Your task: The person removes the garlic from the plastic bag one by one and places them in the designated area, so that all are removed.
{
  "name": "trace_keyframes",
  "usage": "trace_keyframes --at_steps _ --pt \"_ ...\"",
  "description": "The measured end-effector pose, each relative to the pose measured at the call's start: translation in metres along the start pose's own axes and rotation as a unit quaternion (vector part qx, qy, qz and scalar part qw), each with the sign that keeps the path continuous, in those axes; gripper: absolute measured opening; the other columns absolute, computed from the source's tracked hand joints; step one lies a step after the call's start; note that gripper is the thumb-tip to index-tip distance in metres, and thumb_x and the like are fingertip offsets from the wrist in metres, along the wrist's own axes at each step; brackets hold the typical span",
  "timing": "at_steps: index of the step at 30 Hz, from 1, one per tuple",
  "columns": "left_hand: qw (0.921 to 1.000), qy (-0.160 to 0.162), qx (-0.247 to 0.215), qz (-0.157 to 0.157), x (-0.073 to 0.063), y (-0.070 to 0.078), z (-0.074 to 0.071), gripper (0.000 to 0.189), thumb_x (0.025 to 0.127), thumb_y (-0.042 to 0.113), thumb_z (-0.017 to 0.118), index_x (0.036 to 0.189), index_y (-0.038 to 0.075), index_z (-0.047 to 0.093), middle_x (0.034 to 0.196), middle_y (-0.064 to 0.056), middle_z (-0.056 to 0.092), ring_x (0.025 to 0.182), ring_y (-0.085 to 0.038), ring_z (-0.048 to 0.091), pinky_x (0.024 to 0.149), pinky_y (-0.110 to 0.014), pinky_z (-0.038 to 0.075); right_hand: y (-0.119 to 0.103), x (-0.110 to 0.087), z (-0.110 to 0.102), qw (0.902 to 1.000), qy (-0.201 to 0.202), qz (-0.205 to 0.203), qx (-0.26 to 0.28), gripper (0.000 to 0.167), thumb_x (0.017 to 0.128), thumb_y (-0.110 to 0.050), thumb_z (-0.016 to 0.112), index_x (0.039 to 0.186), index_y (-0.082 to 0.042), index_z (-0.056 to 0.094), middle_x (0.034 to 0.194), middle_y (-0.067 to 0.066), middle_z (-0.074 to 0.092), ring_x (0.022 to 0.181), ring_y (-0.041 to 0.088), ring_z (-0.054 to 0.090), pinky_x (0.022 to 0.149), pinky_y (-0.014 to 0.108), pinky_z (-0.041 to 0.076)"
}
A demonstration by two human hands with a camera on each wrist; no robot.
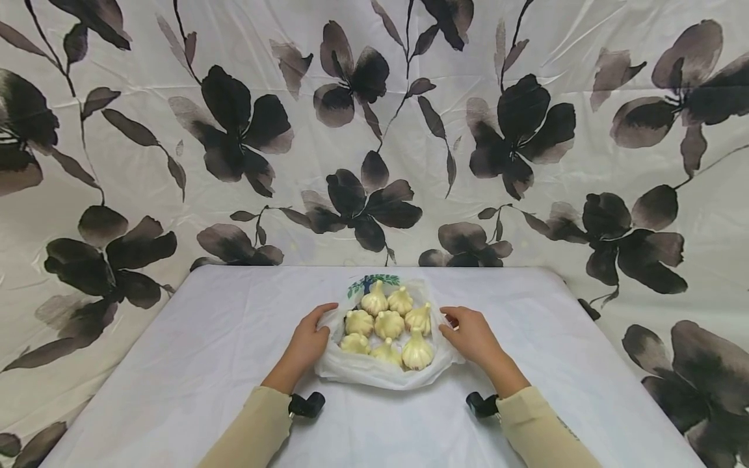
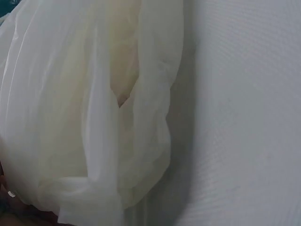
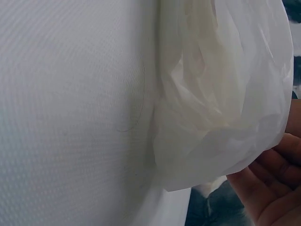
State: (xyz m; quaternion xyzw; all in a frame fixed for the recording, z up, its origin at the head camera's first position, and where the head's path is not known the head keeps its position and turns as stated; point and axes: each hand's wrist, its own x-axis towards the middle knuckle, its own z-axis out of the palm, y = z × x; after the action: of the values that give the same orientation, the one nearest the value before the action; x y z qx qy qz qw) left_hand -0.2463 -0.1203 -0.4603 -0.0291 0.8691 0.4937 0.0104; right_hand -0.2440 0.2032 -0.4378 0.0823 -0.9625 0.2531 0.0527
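Bag of garlic lies at 3 o'clock from left hand, 9 o'clock from right hand; cannot tell whether either grips.

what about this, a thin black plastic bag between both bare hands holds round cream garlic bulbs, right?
It's not black: the head view shows a thin white plastic bag. Between the bare left hand and bare right hand, it holds round cream garlic bulbs.
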Motion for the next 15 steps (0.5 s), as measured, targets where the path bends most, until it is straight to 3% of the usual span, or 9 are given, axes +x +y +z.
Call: trace_keyframes --at_steps 9,15 --pt "1.0 0.008 0.001 0.005 0.0004 -0.0013 -0.0111 0.057 0.092 0.002 0.034 0.142 0.025 0.046 0.156 -0.01 0.035 0.147 -0.035 0.025 0.117 -0.058 0.022 -0.002 0.004 0.0035 0.9998 -0.01 -0.015 0.0 0.04 0.089 -0.016 0.066 0.128 -0.005 0.062 0.11 0.011 0.069 0.091 0.019 0.065 0.078 0.037 0.056" --pt "0.9998 0.006 -0.013 0.015 -0.0031 0.0006 -0.0055 0.056 0.091 0.002 0.037 0.142 0.021 0.048 0.154 -0.012 0.039 0.145 -0.036 0.029 0.116 -0.059 0.025 -0.0038 0.0016 0.0032 0.9999 -0.009 -0.013 0.0 0.04 0.089 -0.016 0.066 0.128 -0.005 0.063 0.109 0.01 0.069 0.091 0.019 0.064 0.078 0.036 0.055"
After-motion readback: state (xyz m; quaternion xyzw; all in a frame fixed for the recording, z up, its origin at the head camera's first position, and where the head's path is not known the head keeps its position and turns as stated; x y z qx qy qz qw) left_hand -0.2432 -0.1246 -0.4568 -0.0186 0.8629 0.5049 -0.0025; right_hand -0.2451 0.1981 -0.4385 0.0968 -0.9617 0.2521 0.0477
